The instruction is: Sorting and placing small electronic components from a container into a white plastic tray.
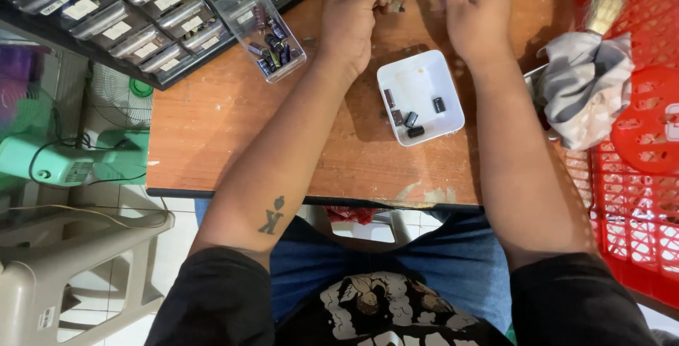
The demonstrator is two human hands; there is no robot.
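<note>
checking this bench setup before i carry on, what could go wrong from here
The clear plastic drawer of small cylindrical parts is pulled out of the black drawer cabinet at an angle; a knock from the left hand might spill it. The white square dish sits between both forearms, so drawing back the right hand could tip it.

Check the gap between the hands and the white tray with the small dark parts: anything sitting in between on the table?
Nothing visible. The left hand and right hand are raised at the far edge of the wooden table, pinching something too small to identify. The white tray lies just below them; only bare wood shows between. The pulled-out clear drawer sits off to the left.
</note>
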